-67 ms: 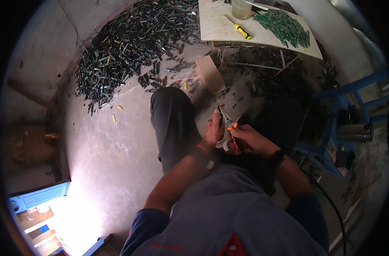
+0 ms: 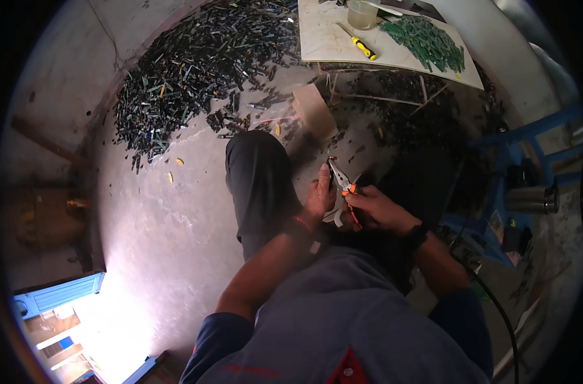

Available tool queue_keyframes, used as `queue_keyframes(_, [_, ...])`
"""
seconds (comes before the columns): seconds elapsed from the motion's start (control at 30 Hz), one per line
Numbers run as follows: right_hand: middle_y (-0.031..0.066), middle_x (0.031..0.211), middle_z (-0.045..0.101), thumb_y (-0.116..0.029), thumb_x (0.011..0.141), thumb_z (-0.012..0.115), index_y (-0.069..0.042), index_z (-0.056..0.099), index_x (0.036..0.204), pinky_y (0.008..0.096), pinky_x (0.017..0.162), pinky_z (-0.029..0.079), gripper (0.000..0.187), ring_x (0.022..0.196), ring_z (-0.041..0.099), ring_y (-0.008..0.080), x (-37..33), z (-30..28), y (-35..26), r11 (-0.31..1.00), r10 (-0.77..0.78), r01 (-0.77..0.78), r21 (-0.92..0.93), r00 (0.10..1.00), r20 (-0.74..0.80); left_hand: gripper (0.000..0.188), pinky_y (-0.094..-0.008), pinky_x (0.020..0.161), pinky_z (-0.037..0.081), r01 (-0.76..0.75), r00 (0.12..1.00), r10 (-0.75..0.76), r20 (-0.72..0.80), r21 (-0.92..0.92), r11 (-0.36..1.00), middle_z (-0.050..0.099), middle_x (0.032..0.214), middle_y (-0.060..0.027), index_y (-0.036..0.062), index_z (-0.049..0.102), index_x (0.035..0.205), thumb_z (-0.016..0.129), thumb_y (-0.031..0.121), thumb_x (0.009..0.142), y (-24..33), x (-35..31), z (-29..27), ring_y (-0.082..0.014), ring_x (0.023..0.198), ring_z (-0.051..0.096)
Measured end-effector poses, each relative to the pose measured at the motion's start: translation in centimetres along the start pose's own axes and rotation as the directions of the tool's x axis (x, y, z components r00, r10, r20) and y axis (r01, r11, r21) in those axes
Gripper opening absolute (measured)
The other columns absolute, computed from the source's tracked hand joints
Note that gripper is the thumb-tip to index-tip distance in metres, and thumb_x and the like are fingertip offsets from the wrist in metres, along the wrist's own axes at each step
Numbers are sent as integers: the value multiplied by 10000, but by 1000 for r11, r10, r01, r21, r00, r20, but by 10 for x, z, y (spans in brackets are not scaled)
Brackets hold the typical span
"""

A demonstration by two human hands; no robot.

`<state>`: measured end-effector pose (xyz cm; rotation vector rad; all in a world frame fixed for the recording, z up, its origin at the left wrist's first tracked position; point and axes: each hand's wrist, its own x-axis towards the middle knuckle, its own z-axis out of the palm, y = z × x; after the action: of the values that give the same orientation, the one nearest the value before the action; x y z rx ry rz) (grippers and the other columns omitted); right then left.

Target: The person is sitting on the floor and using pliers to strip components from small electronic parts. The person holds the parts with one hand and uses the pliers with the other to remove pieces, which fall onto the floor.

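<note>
My right hand (image 2: 378, 210) is closed round the handles of long-nose pliers (image 2: 340, 176) with orange grips. Their metal jaws point up and to the left, toward a small dark piece with a coppery tip (image 2: 331, 159). My left hand (image 2: 320, 195) pinches this piece between thumb and fingers, the thumb pointing up. The jaws are beside the piece near its upper end; whether they grip it is too small to tell. Below the hands, pale strips (image 2: 335, 217) show between my legs.
A large heap of dark strips (image 2: 195, 70) covers the floor at far left. A low board table (image 2: 393, 48) carries a yellow-black screwdriver (image 2: 363, 48), a clear cup (image 2: 362, 15) and green strips (image 2: 425, 41). A cardboard piece (image 2: 315, 112) stands before it. Blue frame (image 2: 528, 131) at right.
The pliers' jaws look closer together and have swung slightly toward the piece in my left hand. My left hand has barely moved.
</note>
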<state>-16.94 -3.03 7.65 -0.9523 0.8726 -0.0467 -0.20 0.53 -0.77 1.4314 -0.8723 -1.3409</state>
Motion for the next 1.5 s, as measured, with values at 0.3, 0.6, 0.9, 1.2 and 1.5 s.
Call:
queue_keyframes(0.3, [162, 889, 641, -373, 949, 422, -3, 558, 1026, 209, 431, 422, 402, 723, 649, 206, 0, -3, 11, 963, -98, 47, 264, 978, 183, 462, -377, 486, 406, 469, 864, -324, 386, -379, 798, 465, 594, -40, 141, 353, 1217, 481, 453, 901, -41, 20, -30, -218, 497, 474])
queue_keyframes(0.6, [141, 951, 642, -394, 954, 419, 16, 542, 1121, 275, 547, 507, 459, 778, 656, 218, 11, 14, 28, 845, -163, 10, 535, 957, 241, 611, -263, 377, 245, 454, 883, -458, 104, -434, 778, 350, 510, 25, 138, 403, 623, 339, 695, 866, 18, 1, 0, -108, 402, 324])
queue_keyframes(0.9, [132, 941, 621, -382, 953, 411, -6, 502, 1179, 277, 558, 489, 448, 781, 638, 254, 11, 20, 20, 768, -226, 19, 640, 943, 244, 671, -284, 419, 396, 532, 845, -510, 160, -344, 774, 500, 596, -38, 81, 456, 703, 297, 713, 861, 31, -7, -7, -155, 447, 483])
queue_keyframes(1.2, [131, 967, 618, -363, 953, 398, -34, 451, 1269, 230, 493, 450, 459, 743, 633, 210, 5, 18, 19, 762, -194, -4, 647, 952, 235, 629, -252, 396, 322, 529, 847, -507, 161, -365, 766, 426, 543, -2, 121, 430, 664, 322, 709, 858, 47, -11, -4, -127, 418, 436])
queue_keyframes(1.5, [144, 855, 612, -387, 936, 344, 15, 548, 1025, 236, 457, 439, 460, 653, 607, 225, -17, 10, -4, 946, -128, 76, 315, 980, 149, 610, -237, 384, 184, 586, 801, -432, 415, -393, 709, 288, 509, 38, 158, 334, 584, 314, 696, 870, 32, -4, -15, -83, 405, 228])
